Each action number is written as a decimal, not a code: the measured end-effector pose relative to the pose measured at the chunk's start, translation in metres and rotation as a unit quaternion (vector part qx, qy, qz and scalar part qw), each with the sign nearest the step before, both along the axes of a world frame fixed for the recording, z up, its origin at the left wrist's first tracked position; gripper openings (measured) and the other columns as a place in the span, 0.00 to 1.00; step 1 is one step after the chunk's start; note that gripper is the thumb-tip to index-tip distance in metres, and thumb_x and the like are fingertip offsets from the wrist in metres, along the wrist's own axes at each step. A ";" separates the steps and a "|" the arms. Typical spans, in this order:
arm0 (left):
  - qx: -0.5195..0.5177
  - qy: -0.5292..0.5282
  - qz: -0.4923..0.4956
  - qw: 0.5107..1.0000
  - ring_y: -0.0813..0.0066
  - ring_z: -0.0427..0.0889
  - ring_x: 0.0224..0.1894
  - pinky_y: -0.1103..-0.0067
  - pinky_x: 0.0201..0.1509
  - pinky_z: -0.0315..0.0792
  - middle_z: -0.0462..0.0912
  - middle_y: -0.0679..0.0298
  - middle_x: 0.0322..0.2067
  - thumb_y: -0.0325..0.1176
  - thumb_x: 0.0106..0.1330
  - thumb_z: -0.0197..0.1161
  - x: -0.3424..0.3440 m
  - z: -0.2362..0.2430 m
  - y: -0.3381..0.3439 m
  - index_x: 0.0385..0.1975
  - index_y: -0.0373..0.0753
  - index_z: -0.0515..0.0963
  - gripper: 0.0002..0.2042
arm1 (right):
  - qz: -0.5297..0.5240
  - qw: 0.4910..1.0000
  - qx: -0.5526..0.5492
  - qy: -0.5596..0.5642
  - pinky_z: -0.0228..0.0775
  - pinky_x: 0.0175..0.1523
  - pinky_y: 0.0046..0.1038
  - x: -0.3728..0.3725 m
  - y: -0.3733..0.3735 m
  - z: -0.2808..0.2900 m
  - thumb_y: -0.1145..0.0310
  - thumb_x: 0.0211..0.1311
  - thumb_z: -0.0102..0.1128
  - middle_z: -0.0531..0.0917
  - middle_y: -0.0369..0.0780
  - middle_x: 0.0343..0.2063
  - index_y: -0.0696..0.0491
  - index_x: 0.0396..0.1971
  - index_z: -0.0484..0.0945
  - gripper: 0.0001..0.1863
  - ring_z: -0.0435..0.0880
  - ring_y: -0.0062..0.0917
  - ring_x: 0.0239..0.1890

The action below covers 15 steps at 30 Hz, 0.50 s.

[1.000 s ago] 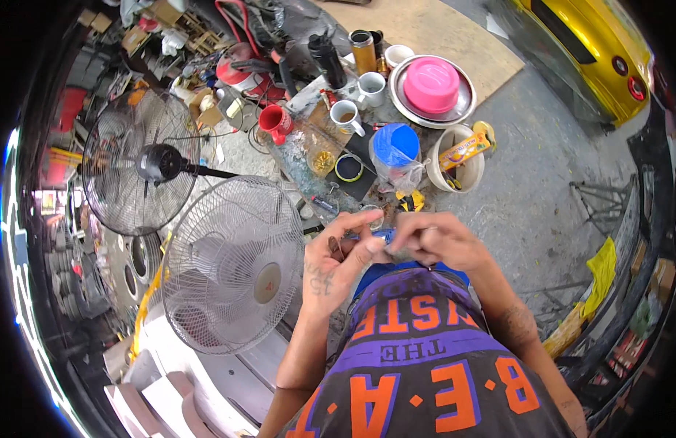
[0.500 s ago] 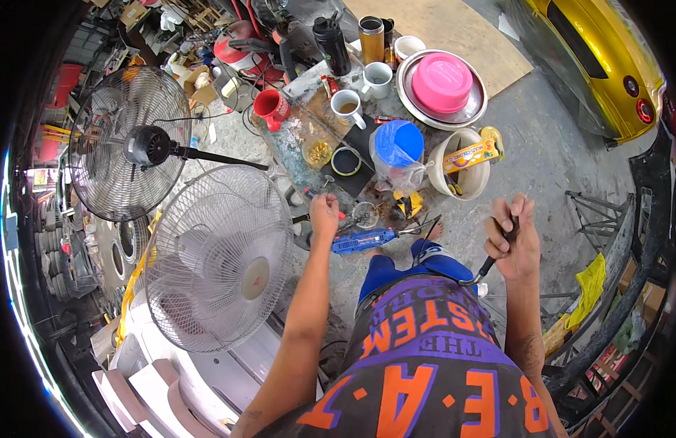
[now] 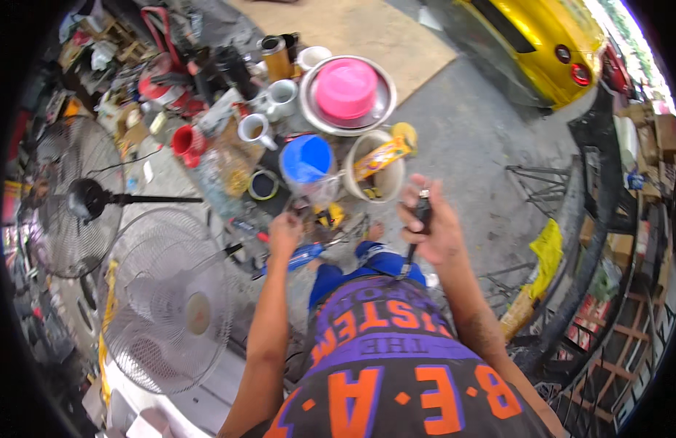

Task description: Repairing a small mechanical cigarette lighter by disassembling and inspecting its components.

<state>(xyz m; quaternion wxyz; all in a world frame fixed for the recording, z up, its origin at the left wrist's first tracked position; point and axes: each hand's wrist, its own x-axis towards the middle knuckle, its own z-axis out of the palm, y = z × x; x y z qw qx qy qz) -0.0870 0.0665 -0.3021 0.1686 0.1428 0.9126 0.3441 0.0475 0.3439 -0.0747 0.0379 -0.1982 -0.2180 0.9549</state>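
At your left, a near fan [image 3: 197, 314] stands before a far fan [image 3: 88, 198]. Mugs [image 3: 254, 131] sit on the bench [image 3: 208, 182], left of the tub [image 3: 306, 157]; right of it, a bucket [image 3: 388, 184] holds a box [image 3: 382, 158]. Behind, a bowl [image 3: 346, 87] rests in a basin [image 3: 385, 102]. Your left hand [image 3: 285, 233] is before the tub; your right hand [image 3: 436, 226], around a tool [image 3: 423, 210], before the bucket.

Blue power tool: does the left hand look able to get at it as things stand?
Probably yes: the left hand is close to the blue power tool, and nothing seems to cover the part right of the wrist. Blur hides whether that hand holds something small.
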 end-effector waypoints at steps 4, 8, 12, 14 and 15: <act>0.169 -0.052 0.057 0.983 0.79 0.71 0.23 0.78 0.28 0.64 0.78 0.65 0.22 0.31 0.55 0.69 0.013 0.115 0.025 0.29 0.34 0.78 0.09 | 0.027 0.999 0.002 0.046 0.55 0.20 0.15 -0.002 -0.015 -0.001 0.51 0.73 0.46 0.68 0.32 0.33 0.48 0.47 0.71 0.16 0.67 0.17 0.26; 0.298 -0.111 0.069 0.945 0.91 0.60 0.19 0.87 0.22 0.53 0.73 0.74 0.20 0.28 0.56 0.70 0.038 0.236 0.041 0.32 0.35 0.78 0.08 | 0.012 0.997 -0.003 0.079 0.54 0.20 0.14 -0.012 -0.039 0.007 0.52 0.74 0.45 0.68 0.32 0.35 0.44 0.45 0.71 0.13 0.66 0.15 0.25; 0.320 -0.094 -0.011 0.943 0.92 0.58 0.18 0.87 0.20 0.51 0.72 0.76 0.20 0.27 0.56 0.70 0.048 0.279 0.050 0.33 0.36 0.79 0.08 | 0.008 0.993 -0.032 0.113 0.53 0.18 0.14 -0.021 -0.049 0.002 0.54 0.74 0.46 0.68 0.32 0.35 0.43 0.44 0.71 0.11 0.64 0.15 0.24; 0.341 -0.074 -0.019 0.937 0.92 0.58 0.18 0.86 0.20 0.51 0.73 0.76 0.20 0.27 0.56 0.70 0.048 0.283 0.055 0.34 0.36 0.79 0.08 | 0.003 0.995 -0.031 0.095 0.52 0.17 0.13 -0.025 -0.053 -0.002 0.54 0.73 0.46 0.68 0.31 0.35 0.43 0.43 0.71 0.10 0.64 0.14 0.24; 0.340 -0.066 -0.024 0.938 0.91 0.58 0.17 0.86 0.20 0.52 0.75 0.75 0.21 0.27 0.56 0.70 0.048 0.283 0.056 0.34 0.36 0.79 0.08 | -0.005 0.995 -0.036 0.092 0.51 0.17 0.12 -0.027 -0.054 -0.005 0.54 0.73 0.46 0.68 0.31 0.35 0.43 0.42 0.71 0.11 0.64 0.13 0.23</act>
